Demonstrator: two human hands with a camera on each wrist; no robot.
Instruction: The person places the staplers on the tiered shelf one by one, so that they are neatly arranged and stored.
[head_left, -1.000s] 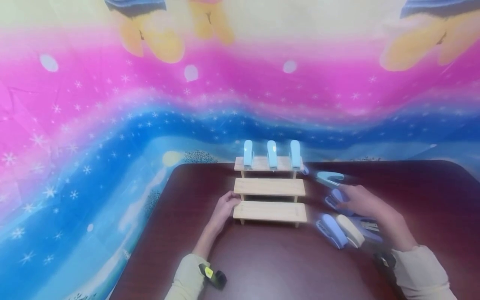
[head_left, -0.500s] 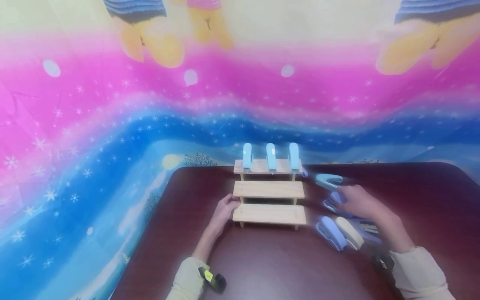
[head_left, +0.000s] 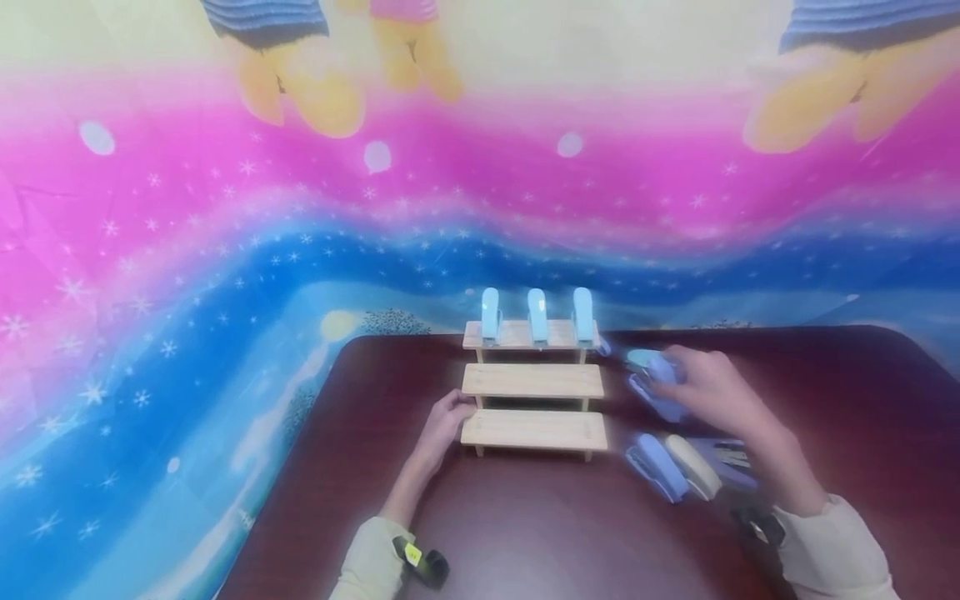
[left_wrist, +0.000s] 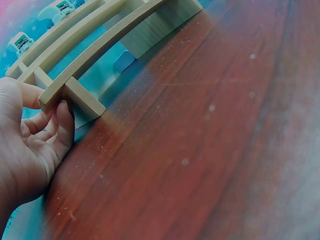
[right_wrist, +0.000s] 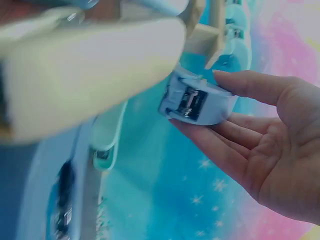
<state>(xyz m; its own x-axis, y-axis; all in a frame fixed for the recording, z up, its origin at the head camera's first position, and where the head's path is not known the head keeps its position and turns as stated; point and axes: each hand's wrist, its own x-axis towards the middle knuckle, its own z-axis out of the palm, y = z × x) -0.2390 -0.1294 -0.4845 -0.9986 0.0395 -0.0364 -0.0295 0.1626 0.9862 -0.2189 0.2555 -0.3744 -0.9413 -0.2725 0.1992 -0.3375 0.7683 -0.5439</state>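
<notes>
My left hand (head_left: 441, 429) pinches the left end of the lowest tier of a three-step wooden rack (head_left: 532, 430); in the left wrist view, finger and thumb sit around the tier's corner. My right hand (head_left: 716, 390) holds a lavender stapler (right_wrist: 212, 106) between thumb and fingers, to the right of the rack. Behind the held stapler, a light teal stapler (head_left: 639, 358) is partly hidden. Three light blue staplers (head_left: 537, 317) stand in a row along the top tier. The two lower tiers bear nothing.
Nearer me on the right lie another lavender stapler (head_left: 660, 468), a cream stapler (head_left: 693, 467) and a purple stapler (head_left: 738, 468) partly behind the right wrist. A small lavender piece (head_left: 604, 347) shows behind the rack's right side. A printed cloth (head_left: 225, 208) hangs behind the dark table (head_left: 525, 517).
My right hand has raised the lavender stapler and moved it slightly left, so it now covers part of the teal one. My left hand keeps its place on the rack.
</notes>
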